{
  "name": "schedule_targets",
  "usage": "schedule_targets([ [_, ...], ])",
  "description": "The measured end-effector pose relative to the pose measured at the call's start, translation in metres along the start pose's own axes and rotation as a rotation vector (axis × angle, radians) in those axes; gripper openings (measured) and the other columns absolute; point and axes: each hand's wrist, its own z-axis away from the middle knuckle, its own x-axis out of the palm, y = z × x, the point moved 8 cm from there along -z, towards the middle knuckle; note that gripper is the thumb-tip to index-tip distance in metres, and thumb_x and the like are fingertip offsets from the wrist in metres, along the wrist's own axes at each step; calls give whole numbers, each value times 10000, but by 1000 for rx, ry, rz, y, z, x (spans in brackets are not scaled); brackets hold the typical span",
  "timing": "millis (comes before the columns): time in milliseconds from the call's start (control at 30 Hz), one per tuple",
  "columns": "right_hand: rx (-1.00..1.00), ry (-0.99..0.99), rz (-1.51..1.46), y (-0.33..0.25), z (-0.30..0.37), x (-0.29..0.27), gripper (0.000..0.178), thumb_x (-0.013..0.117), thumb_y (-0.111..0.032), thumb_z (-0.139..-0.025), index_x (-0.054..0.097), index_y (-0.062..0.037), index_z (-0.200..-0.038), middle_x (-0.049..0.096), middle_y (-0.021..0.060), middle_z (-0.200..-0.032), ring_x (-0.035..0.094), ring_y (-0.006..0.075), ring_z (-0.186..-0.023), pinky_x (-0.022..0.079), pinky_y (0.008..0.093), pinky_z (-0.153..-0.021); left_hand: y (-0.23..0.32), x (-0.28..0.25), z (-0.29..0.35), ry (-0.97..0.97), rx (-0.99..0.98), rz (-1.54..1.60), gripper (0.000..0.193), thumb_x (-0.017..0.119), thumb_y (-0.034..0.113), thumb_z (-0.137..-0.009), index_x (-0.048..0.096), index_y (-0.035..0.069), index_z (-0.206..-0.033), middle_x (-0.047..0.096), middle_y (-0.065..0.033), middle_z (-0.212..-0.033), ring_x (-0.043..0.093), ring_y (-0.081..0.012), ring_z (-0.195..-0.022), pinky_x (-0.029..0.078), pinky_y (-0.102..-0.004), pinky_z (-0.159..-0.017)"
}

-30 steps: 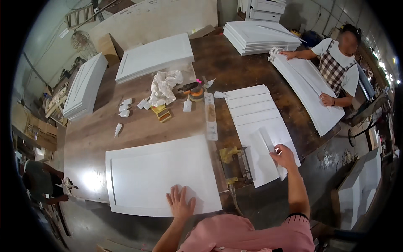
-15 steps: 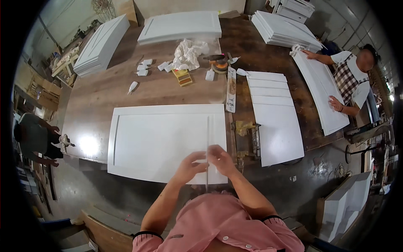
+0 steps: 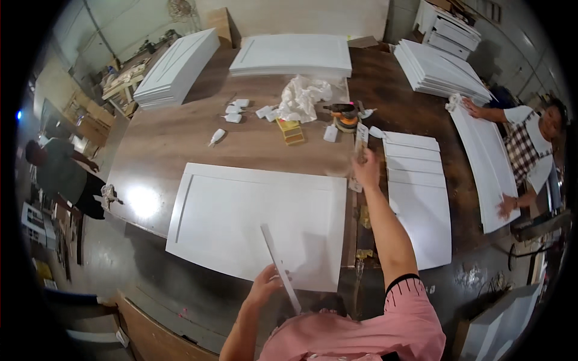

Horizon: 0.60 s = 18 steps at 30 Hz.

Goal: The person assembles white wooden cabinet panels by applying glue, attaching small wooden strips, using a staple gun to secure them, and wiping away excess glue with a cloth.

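Single head-worn fisheye, looking steeply down across wooden workbench [image 3: 180, 144], wide, edges bent at rim

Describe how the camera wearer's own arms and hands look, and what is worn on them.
Both hands are bare, with no gloves: the left hand and the right hand. The forearms are uncovered too. A pink short-sleeved top covers the shoulders, and its right sleeve ends in a dark trim band. No rings or watch are visible.
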Motion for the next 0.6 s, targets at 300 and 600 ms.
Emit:
schedule_targets([
  [300, -119, 24, -144, -17, 32, -23, 573, 743, -329, -872, 631, -152, -1405, 707, 189, -1250, 671, 355, -1153, 524, 462, -988, 10, -4, 37, 125, 20, 129, 555, 654, 154, -918, 516, 45, -1444, 672, -105, -1207, 667, -213, -1066, 551, -359, -896],
  [600, -170, -345, 378, -49, 289, 36, 660, 768, -368, -843, 563, -260, -1461, 752, 95, -1150, 722, 314, -1019, 464, 511, -973, 60, 1, -13, -41, 236, 59, 555, 619, 126, -945, 474, 19, -1470, 577, -130, -1296, 606, -254, -1171, 593, -432, -906],
])
